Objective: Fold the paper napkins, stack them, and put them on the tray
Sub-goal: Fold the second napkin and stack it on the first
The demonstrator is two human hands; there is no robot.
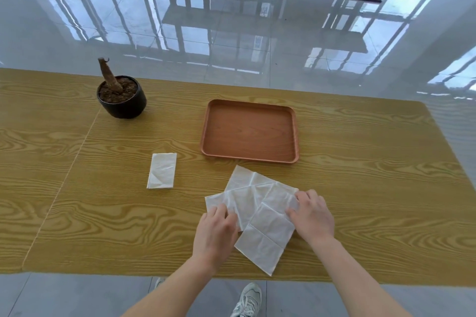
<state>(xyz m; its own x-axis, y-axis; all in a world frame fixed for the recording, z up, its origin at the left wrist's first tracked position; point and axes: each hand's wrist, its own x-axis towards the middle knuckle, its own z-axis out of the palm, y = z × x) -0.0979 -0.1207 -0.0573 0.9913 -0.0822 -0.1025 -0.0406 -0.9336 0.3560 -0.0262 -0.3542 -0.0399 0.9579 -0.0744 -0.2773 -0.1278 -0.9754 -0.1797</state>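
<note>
Lower centre of frame: left hand [216,229] resting palm down, fingers pressed flat on the left edge of a loose heap of unfolded napkins [260,210]. Right hand [313,216] likewise spread flat on the right side of the heap, fingertips on the paper. Neither hand clenched; pinning rather than pinching, as far as visible. Heap made of several overlapping white sheets, creased into quarters, fanned at different angles; exact number hard to tell.

Left of the heap, well apart: one folded napkin [162,170], a narrow white rectangle lying flat on the surface [373,188]. Just above the heap, centre of frame: wooden tray [251,107], shallow and rounded at the corners, nothing in it. Upper left: black pot [121,107] with soil and a bare stump.

Likely step: separating one sheet from the heap for folding, with one fold apparently done and no stack begun. Next move probably calls for sliding a single sheet free without dragging the others, then aligning edges before creasing.
</note>
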